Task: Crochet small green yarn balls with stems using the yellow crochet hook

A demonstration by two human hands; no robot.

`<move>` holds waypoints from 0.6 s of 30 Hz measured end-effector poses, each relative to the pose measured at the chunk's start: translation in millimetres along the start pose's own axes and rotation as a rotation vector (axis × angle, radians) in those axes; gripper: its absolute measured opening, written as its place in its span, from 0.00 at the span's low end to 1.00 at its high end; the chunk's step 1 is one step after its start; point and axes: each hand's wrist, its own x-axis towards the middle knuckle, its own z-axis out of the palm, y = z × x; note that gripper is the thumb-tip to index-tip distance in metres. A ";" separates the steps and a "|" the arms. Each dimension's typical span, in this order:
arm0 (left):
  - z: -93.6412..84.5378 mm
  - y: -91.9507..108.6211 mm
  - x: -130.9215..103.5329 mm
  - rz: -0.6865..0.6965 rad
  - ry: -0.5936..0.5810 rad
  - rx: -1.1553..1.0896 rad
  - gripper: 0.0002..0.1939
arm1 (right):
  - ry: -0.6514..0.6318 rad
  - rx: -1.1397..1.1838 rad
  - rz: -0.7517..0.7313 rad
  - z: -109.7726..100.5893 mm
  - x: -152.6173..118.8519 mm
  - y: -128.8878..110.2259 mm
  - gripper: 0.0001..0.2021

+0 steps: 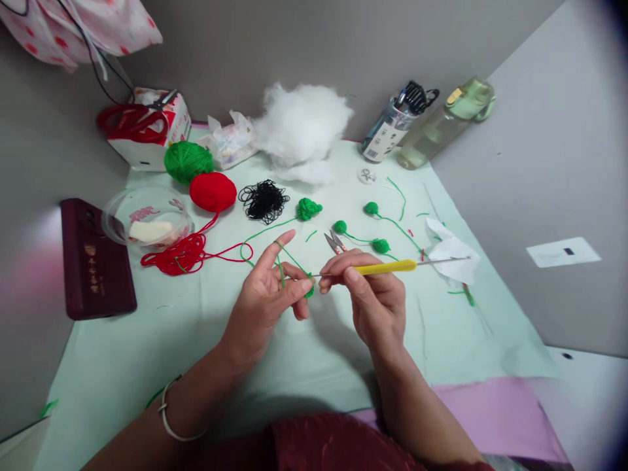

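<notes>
My left hand (275,291) pinches a small green crochet piece (309,292) between thumb and fingers. Green yarn (281,265) loops over its raised index finger and runs back to a small tangled green yarn bundle (309,209). In my right hand (375,291) is a crochet hook with a yellow handle (387,267), held like a pen. The hook's thin metal tip meets the green piece at my left fingertips. Just beyond my right hand lie small scissors (335,242), their handles partly hidden. Small green crocheted balls (340,227) with yarn tails rest behind it.
Red yarn (179,255), a red ball (212,191), a green ball (189,162) and black cord (265,201) lie left. A clear tub (147,219) stands near a dark red phone case (98,261). White stuffing (304,124), a pen holder (387,131) and a bottle (441,124) stand behind.
</notes>
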 end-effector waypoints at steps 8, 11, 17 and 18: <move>-3.8 1.8 2.5 0.006 -0.031 0.092 0.54 | -0.105 -0.274 -0.089 -6.2 2.4 -8.4 0.10; -8.2 3.8 5.3 -0.017 -0.100 0.107 0.58 | -0.153 -0.300 -0.071 -9.3 2.6 -10.9 0.11; -14.7 9.4 9.2 -0.085 -0.224 0.083 0.63 | -0.219 -0.210 -0.052 -9.0 5.1 -11.1 0.10; -14.0 9.5 9.1 -0.090 -0.232 0.060 0.63 | -0.223 -0.188 -0.066 -8.0 5.8 -10.2 0.10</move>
